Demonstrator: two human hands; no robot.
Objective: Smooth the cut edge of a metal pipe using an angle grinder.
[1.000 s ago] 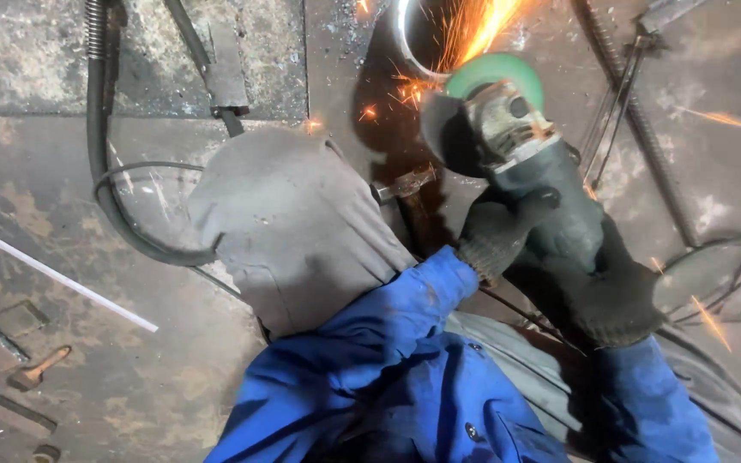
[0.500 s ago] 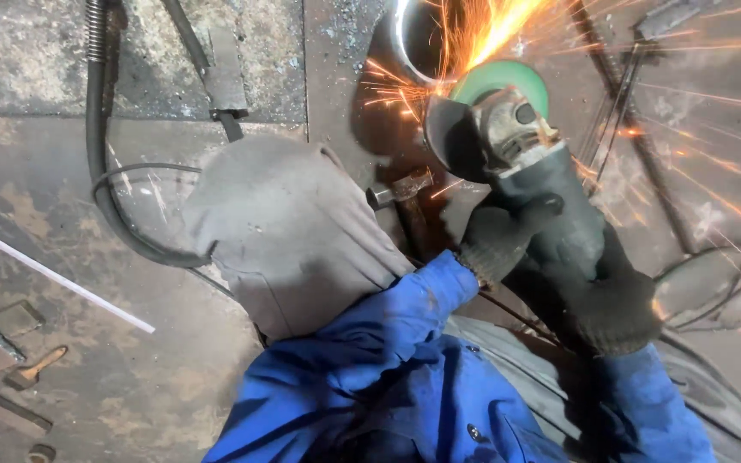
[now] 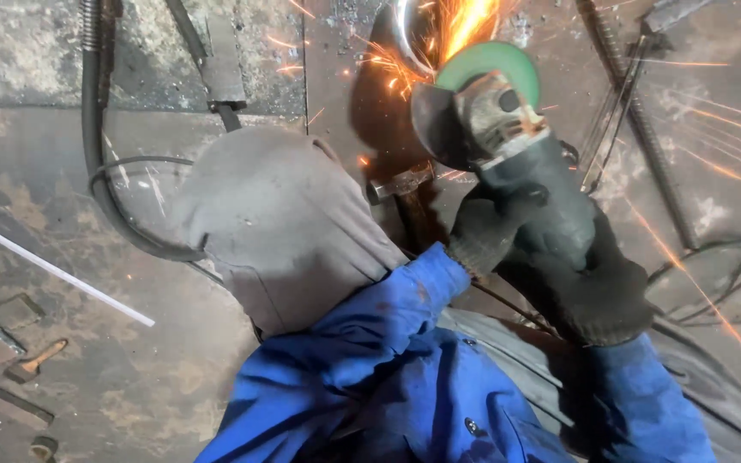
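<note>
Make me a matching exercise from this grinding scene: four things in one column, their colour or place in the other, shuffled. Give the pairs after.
Things
1. grinding disc
2. jacket sleeve
3. small hammer
4. black hose

Descriptions
A. blue
B. green, throwing orange sparks
C. lying at the lower left on the metal floor
D. curving down the left side, past the grey glove

Pairs: 1-B, 2-A, 3-C, 4-D

Both gloved hands, left hand and right hand, grip the angle grinder.
</note>
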